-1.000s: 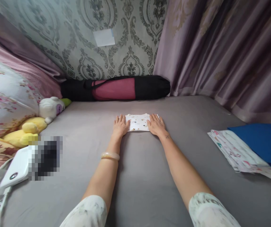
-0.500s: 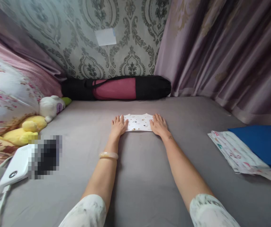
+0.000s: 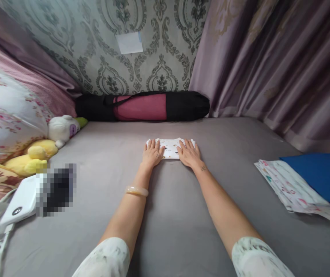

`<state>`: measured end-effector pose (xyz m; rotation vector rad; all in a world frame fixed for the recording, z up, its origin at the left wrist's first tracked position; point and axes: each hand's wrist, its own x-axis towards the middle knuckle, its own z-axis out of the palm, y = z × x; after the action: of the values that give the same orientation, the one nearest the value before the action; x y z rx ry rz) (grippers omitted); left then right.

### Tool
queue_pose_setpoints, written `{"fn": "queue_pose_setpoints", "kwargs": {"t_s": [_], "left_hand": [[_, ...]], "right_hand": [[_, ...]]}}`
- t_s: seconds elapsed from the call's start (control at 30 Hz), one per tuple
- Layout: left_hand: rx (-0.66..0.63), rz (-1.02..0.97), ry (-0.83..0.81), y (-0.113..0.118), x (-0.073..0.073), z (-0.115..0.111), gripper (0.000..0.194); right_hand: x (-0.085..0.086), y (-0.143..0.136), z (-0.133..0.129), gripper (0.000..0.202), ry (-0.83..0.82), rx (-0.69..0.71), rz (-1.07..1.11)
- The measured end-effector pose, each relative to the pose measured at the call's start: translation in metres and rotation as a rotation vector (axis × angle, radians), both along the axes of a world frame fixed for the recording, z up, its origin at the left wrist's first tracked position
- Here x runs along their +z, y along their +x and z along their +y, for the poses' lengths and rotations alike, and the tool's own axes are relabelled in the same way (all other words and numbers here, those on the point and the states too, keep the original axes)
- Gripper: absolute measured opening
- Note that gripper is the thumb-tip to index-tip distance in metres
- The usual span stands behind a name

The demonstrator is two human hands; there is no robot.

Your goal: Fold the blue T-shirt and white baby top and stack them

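Note:
A small white printed cloth garment (image 3: 171,148), folded into a low rectangle, lies flat on the grey bed sheet (image 3: 170,200). My left hand (image 3: 153,152) rests palm down on its left part, fingers stretched out and slightly spread. On the right part lies my right hand (image 3: 189,153), also flat with the fingers apart. Between the two hands a strip of the print shows; the rest of the cloth is partly covered by them. Neither hand grips anything.
Folded printed cloth (image 3: 294,188) and blue fabric (image 3: 317,177) lie at the right. Across the back stretches a black and pink bag (image 3: 142,107). Plush toys (image 3: 62,130), a floral pillow (image 3: 9,119), a white power bank (image 3: 22,202) and cables line the left side.
Both hands have moved inward over the cloth, closer together, so less of its middle shows. My view has shifted very slightly.

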<state>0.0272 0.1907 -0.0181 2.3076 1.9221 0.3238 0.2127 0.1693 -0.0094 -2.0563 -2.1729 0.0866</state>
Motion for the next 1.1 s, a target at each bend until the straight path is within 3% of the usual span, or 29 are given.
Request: {"fn": "queue_pose_setpoints", "kwargs": {"t_s": [0.23,0.43,0.57,0.77,0.97,1.1], "left_hand": [[0.004,-0.009,-0.025,-0.002,0.004,0.001,0.062],[-0.062,0.037,0.164,0.011,0.013,-0.005,0.058],[-0.124,0.046,0.069,0.021,0.009,-0.009,0.056],[-0.111,0.038,-0.003,0.022,0.003,-0.009,0.059],[-0.137,0.005,-0.026,0.018,0.009,-0.007,0.055],[-0.177,-0.129,0.053,0.006,0.016,0.006,0.048]], "right_hand": [[0.005,0.000,0.000,0.058,-0.029,-0.003,0.019],[0.013,-0.010,-0.003,0.056,0.064,0.048,0.043],[0.007,-0.016,-0.004,0.055,0.005,0.066,0.055],[0.000,-0.016,-0.004,0.054,-0.010,0.055,0.047],[0.006,-0.018,-0.005,0.054,-0.007,0.058,0.087],[0.010,-0.033,-0.008,0.053,0.087,0.120,0.122]]}}
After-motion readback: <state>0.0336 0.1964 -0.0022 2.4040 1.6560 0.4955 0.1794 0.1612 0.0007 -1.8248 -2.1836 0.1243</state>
